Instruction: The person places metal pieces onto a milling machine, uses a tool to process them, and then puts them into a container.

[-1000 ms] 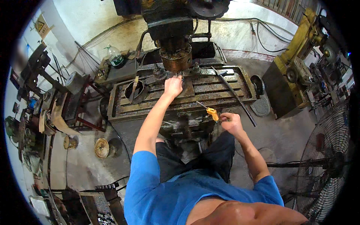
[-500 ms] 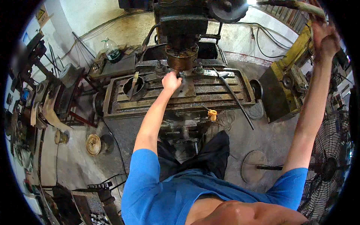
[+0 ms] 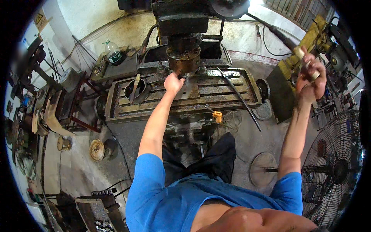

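Note:
My left hand (image 3: 173, 83) is closed just below the round brown spindle head (image 3: 184, 58) of a milling machine. Its fingers pinch a small dark part; its kind is too hidden to tell. Beneath that hand is the slotted machine table (image 3: 154, 107). At the right, my right hand (image 3: 311, 81) is wrapped round the pale grip of a long dark feed lever (image 3: 280, 35), which runs up to the machine's head. Left of my left hand stands a dark pot (image 3: 143, 92) with a brush (image 3: 135, 88) across it.
A long metal bar (image 3: 243, 100) overhangs the table's front right edge. An orange-yellow object (image 3: 217, 116) hangs at the front. A large fan (image 3: 336, 170) stands close to my right arm. A plastic bottle (image 3: 112, 52) sits behind left, and a yellow-sided cabinet (image 3: 288, 73) at right.
My right hand has come down and inward, swinging the lever's grip end downward. My left hand stays under the spindle head. The whole view has shifted slightly.

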Motion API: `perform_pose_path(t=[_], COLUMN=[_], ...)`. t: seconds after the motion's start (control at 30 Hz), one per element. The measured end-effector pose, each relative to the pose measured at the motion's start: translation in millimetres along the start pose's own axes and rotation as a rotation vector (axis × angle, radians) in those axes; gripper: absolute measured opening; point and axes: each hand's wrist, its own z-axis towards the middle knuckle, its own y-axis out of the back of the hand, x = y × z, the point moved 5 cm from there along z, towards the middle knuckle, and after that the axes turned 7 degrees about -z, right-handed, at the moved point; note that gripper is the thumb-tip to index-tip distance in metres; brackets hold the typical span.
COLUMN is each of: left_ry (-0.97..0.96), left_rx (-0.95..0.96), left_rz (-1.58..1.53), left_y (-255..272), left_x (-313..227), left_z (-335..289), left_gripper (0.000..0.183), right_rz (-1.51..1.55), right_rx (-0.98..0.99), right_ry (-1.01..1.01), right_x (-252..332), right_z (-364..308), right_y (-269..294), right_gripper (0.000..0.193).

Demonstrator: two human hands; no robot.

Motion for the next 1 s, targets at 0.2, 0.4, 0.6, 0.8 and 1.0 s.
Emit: perform_pose_path(t=[0.2, 0.4, 0.6, 0.8, 1.0], left_ry=[0.018, 0.025, 0.020, 0.031, -0.031], left_rx=[0.008, 0.051, 0.070, 0.035, 0.029], left_rz=[-0.010, -0.018, 0.006, 0.007, -0.067], left_y=[4, -1, -4, 5, -3], left_x=[-8, -2, -2, -6, -5], left_z=[-3, 4, 4, -3, 3], left_gripper=[0.039, 0.039, 0.038, 0.038, 0.037], right_rz=[-0.088, -0.089, -0.118, -0.161, -0.186], right_rx=[-0.106, -0.109, -0.093, -0.136, -0.165], right_ry=[0.050, 0.005, 0.036, -0.009, 0.003], right_x=[-2, -1, -2, 2, -2], right_z=[-18, -10, -17, -12, -30], right_y=[-2, 0, 0, -6, -4], right_gripper=[0.022, 0.019, 0.021, 0.023, 0.021])
